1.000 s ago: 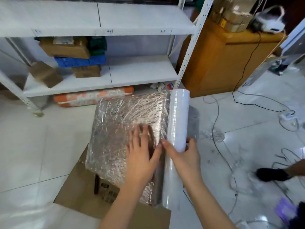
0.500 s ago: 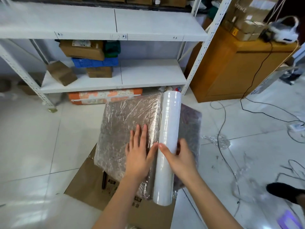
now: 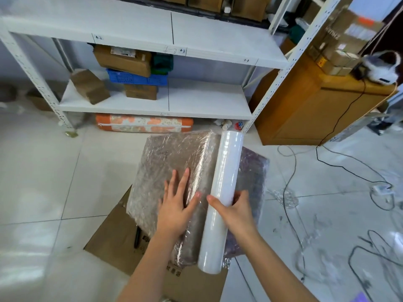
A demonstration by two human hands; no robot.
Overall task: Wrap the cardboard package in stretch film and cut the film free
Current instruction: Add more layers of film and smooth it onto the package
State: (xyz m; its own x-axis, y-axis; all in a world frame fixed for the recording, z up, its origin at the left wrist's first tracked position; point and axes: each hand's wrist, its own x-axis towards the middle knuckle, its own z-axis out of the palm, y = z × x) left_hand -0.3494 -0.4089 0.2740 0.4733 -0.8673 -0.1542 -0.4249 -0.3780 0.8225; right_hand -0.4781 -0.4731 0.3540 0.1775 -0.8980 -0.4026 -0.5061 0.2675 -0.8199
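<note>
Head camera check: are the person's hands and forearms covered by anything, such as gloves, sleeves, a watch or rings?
Nothing covers them. The left hand and right hand are bare, with no gloves, and no rings show on the fingers. Both forearms are bare to the bottom edge of the frame: no sleeve, watch or wristband is in view.

White shelving [image 3: 209,99] (boxes [image 3: 124,61]), wooden cabinet [image 3: 311,110]

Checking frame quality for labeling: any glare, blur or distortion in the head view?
Head view: wide-angle bending of the shelf rack; window glare on the floor tiles; specular sheen on the wrapped package and film roll; hands sharp; bottom-right cables motion-smeared.
</note>
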